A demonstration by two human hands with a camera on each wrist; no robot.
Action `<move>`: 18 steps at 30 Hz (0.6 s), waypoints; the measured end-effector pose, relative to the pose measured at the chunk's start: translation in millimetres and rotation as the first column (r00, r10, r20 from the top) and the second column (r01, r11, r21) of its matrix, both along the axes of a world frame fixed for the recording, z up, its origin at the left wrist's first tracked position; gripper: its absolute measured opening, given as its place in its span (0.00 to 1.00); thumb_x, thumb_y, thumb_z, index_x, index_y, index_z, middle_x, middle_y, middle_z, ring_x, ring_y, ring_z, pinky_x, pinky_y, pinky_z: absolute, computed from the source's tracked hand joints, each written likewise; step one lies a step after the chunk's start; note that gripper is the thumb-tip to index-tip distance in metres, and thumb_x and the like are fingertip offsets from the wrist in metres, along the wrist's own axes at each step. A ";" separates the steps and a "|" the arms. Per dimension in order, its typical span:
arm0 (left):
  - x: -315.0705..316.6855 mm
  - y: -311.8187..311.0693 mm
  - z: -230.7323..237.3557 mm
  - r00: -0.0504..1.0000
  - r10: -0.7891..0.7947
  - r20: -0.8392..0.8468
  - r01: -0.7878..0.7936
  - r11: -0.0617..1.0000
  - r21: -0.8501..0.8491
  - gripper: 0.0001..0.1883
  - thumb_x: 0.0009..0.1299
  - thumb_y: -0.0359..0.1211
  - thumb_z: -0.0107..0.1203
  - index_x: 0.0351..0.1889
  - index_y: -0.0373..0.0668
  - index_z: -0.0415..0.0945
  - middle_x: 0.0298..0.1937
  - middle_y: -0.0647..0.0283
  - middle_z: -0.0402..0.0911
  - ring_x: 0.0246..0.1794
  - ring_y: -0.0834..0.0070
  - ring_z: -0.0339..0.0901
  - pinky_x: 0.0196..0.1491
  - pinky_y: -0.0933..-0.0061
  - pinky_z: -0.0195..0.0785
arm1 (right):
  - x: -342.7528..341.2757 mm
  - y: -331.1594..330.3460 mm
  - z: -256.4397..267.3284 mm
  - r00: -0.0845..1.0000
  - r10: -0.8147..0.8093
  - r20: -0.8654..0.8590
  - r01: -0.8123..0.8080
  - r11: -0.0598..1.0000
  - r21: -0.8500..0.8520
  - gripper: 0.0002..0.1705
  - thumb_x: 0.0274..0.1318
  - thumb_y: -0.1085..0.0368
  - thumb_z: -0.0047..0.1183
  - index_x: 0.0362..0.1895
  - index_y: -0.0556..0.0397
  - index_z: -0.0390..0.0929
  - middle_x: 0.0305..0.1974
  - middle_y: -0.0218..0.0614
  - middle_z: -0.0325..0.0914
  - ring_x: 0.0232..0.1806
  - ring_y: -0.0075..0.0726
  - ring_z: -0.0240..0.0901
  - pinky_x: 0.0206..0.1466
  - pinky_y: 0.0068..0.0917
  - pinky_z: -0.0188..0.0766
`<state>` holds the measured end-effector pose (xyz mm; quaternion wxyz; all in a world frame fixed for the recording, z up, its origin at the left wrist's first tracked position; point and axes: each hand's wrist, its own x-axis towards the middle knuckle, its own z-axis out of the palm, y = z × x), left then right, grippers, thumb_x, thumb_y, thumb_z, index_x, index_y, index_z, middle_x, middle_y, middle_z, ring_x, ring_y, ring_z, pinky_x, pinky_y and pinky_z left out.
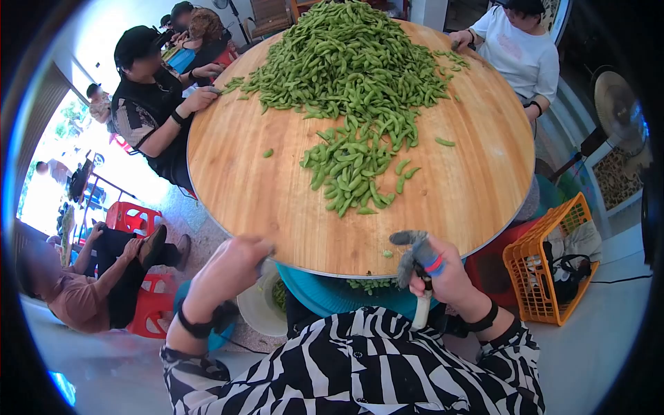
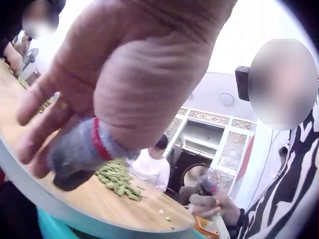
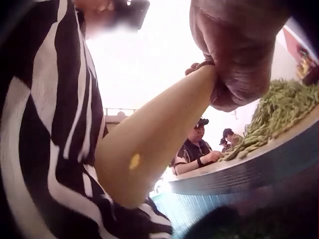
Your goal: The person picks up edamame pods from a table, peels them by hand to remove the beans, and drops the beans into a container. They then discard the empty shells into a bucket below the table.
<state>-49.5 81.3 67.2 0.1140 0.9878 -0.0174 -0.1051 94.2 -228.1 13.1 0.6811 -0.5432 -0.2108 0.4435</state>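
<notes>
Right hand (image 1: 443,273) clamped round a pale handle (image 1: 421,311), left hand (image 1: 232,271) at the near-left rim, fingers slightly apart! Green soybean pods (image 1: 353,66) heap up on the round wooden table's (image 1: 232,166) far side.

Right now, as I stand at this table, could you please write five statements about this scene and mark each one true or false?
1. Green soybean pods are heaped on the round wooden table. True.
2. The left hand is buried in the heap of pods. False: the left hand is apart from the heap, by the near edge.
3. The right hand grips a pale handle. True.
4. The orange plastic basket is on the table. False: the basket is beside the table.
5. The left thumb's grey cover has a red band. True.
</notes>
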 end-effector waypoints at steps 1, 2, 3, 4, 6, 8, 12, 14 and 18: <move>17.1 -10.7 -2.7 0.991 0.044 0.128 -0.025 0.989 -0.147 0.14 0.52 0.21 0.51 0.38 0.37 0.74 0.34 0.55 0.72 0.39 0.56 0.74 0.41 0.62 0.68 | 0.2 1.1 -0.9 0.956 -0.108 -0.274 0.147 0.981 0.126 0.22 0.67 0.55 0.40 0.56 0.57 0.67 0.23 0.35 0.73 0.17 0.22 0.61 0.20 0.22 0.62; 34.3 -20.0 -7.6 0.982 -0.010 0.190 0.047 0.980 -0.196 0.15 0.52 0.20 0.51 0.39 0.37 0.73 0.35 0.54 0.72 0.40 0.56 0.73 0.40 0.62 0.69 | -1.7 5.1 1.0 0.915 -0.152 -0.373 0.206 0.972 0.111 0.23 0.69 0.53 0.34 0.57 0.57 0.66 0.24 0.37 0.72 0.17 0.23 0.60 0.19 0.23 0.62; 51.6 -28.3 -14.2 0.966 -0.059 0.253 0.121 0.964 -0.238 0.16 0.51 0.19 0.51 0.40 0.37 0.73 0.37 0.54 0.72 0.41 0.55 0.73 0.39 0.62 0.70 | -5.2 8.0 0.4 0.918 -0.150 -0.368 0.203 0.973 0.110 0.23 0.69 0.53 0.34 0.57 0.57 0.66 0.24 0.37 0.72 0.17 0.23 0.60 0.19 0.23 0.62; 68.1 -35.4 -20.5 0.915 -0.176 0.364 0.246 0.957 -0.155 0.17 0.50 0.19 0.52 0.39 0.38 0.73 0.40 0.54 0.71 0.41 0.55 0.72 0.40 0.62 0.69 | -10.2 9.9 -2.3 0.886 -0.181 -0.428 0.238 0.968 0.084 0.24 0.69 0.53 0.36 0.57 0.59 0.65 0.25 0.37 0.72 0.17 0.23 0.59 0.18 0.24 0.61; 96.3 -39.5 -33.4 0.838 -0.290 0.462 0.358 0.932 -0.063 0.17 0.49 0.20 0.53 0.39 0.38 0.73 0.43 0.54 0.70 0.42 0.56 0.72 0.40 0.62 0.69 | -19.1 12.4 -8.5 0.839 -0.222 -0.498 0.274 0.961 0.033 0.25 0.69 0.52 0.34 0.59 0.57 0.64 0.27 0.39 0.72 0.18 0.25 0.58 0.18 0.25 0.60; 115.3 -37.4 -45.5 0.807 -0.415 0.420 0.410 0.906 0.107 0.18 0.48 0.19 0.53 0.38 0.39 0.73 0.48 0.56 0.68 0.43 0.57 0.70 0.42 0.63 0.68 | -27.8 12.1 -11.9 0.831 -0.193 -0.521 0.257 0.965 0.054 0.24 0.69 0.51 0.33 0.59 0.55 0.63 0.26 0.38 0.70 0.20 0.26 0.60 0.18 0.24 0.61; 124.2 -29.9 -54.6 0.796 -0.412 0.443 0.430 0.900 0.065 0.16 0.46 0.20 0.54 0.36 0.39 0.72 0.47 0.57 0.69 0.45 0.57 0.69 0.45 0.62 0.67 | -29.8 7.9 -17.4 0.904 -0.087 -0.419 0.161 0.976 0.145 0.21 0.70 0.55 0.31 0.59 0.53 0.61 0.26 0.36 0.68 0.22 0.24 0.62 0.18 0.21 0.61; 121.9 -28.6 -55.3 0.794 -0.311 0.522 0.341 0.939 0.040 0.15 0.45 0.22 0.56 0.33 0.39 0.70 0.44 0.58 0.69 0.46 0.58 0.68 0.44 0.61 0.65 | -21.2 6.5 -12.1 0.949 -0.063 -0.309 0.117 0.980 0.159 0.20 0.70 0.57 0.31 0.58 0.53 0.62 0.27 0.36 0.68 0.22 0.23 0.62 0.17 0.21 0.60; 110.4 -33.4 -60.0 0.820 -0.277 0.502 0.297 0.954 0.042 0.15 0.47 0.24 0.56 0.35 0.42 0.73 0.38 0.60 0.70 0.41 0.59 0.69 0.42 0.60 0.61 | 4.6 9.8 4.0 0.944 -0.186 0.272 0.230 0.963 -0.141 0.18 0.66 0.61 0.42 0.55 0.57 0.66 0.30 0.36 0.72 0.25 0.25 0.65 0.26 0.23 0.64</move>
